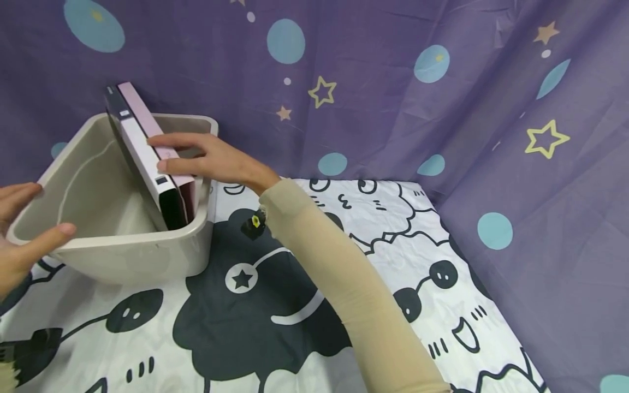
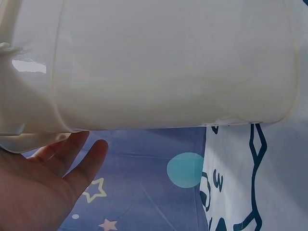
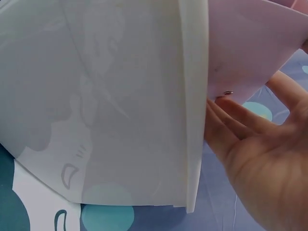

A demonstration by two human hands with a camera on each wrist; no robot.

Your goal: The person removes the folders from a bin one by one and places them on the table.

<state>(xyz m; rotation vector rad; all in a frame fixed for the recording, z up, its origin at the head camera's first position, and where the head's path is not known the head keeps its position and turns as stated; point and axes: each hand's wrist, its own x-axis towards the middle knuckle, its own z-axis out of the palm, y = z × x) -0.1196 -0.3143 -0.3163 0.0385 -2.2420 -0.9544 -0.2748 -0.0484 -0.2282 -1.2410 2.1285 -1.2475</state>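
Observation:
A beige plastic bin (image 1: 142, 256) stands at the left of the head view. Leaning inside it, their upper ends above the back rim, are a black-and-white binder (image 1: 140, 147) and a pink binder (image 1: 142, 112), side by side. My right hand (image 1: 211, 155) holds the pink binder near the right rim; thumb and forefinger reach across its spine, the thumb tip on the white spine. In the right wrist view, the other fingers lie along the pink outer face. My left hand (image 1: 22, 234) rests at the bin's left front corner, fingers spread, thumb over the rim.
A white sheet (image 1: 344, 360) with dark cartoon figures lies under the bin. Purple curtains (image 1: 373, 109) with stars and blue dots hang behind and to the right. A small dark object with a yellow middle (image 1: 254, 222) shows beside my right cuff.

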